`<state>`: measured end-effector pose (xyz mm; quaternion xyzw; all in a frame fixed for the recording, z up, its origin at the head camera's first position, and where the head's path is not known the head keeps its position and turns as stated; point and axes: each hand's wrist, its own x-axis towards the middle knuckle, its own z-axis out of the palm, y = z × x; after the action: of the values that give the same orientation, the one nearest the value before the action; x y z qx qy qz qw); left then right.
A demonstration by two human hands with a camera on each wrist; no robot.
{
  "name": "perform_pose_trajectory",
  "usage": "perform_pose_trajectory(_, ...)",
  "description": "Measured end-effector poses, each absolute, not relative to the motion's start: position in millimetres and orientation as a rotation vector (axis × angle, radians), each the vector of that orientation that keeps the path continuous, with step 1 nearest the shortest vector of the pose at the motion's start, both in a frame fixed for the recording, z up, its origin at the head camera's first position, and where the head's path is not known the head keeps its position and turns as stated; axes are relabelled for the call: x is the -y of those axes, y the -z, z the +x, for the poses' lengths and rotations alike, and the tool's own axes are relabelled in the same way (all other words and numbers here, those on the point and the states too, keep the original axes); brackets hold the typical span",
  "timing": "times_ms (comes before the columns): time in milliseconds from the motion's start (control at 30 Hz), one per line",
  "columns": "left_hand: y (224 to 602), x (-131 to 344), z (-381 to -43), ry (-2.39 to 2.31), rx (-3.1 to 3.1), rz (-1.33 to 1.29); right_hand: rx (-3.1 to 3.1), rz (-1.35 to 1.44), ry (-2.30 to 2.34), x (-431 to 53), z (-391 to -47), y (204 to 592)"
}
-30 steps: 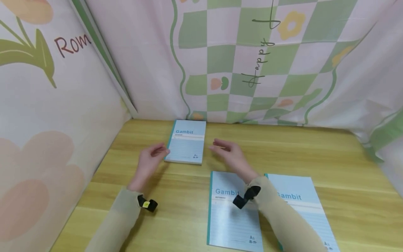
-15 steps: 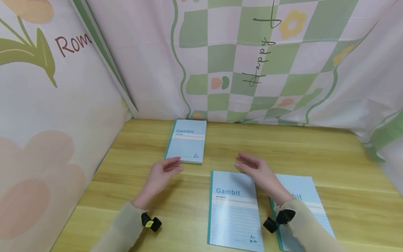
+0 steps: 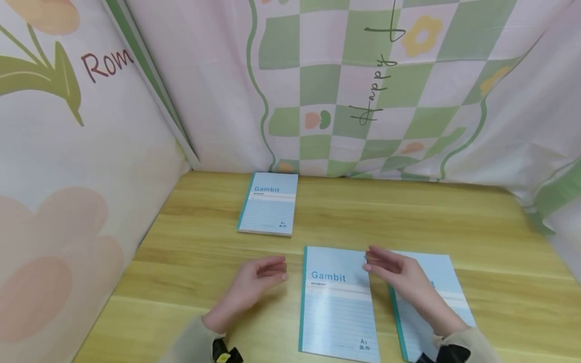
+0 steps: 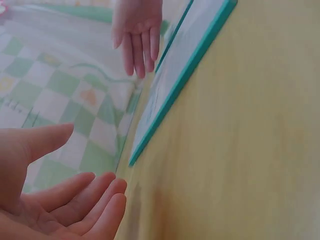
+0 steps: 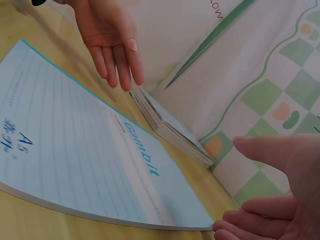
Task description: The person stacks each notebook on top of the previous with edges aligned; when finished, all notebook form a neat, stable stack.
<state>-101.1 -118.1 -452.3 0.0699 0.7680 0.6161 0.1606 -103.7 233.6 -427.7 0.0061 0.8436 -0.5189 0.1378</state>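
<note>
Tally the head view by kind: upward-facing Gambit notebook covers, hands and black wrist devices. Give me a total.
Notebook covers: 3 (far cover, middle cover, right cover)
Hands: 2 (left hand, right hand)
Wrist devices: 2 (left device, right device)
Total: 7
Any books stacked under the far cover can't be counted.

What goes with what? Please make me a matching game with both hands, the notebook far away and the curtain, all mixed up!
Things:
1. left hand
2. right hand
3. farthest notebook
4. curtain

Clues:
A. has green and white checks
B. lies near the back edge of the table
C. fingers beside the teal spine of the middle notebook
D. hides part of the rightmost notebook in the head view

Pairs: 1-C, 2-D, 3-B, 4-A
</note>
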Motion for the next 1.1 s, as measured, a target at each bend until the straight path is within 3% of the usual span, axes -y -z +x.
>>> perform_pose_trajectory(433,457,89,-72,-1.773,-2.05,0.176,-2.383,0.125,1.472,-231,-71,431)
perform_pose_trajectory(1100,459,75,-71,-1.932,-2.047,0.064,-2.38,0.218,1.438,-233,-68,439)
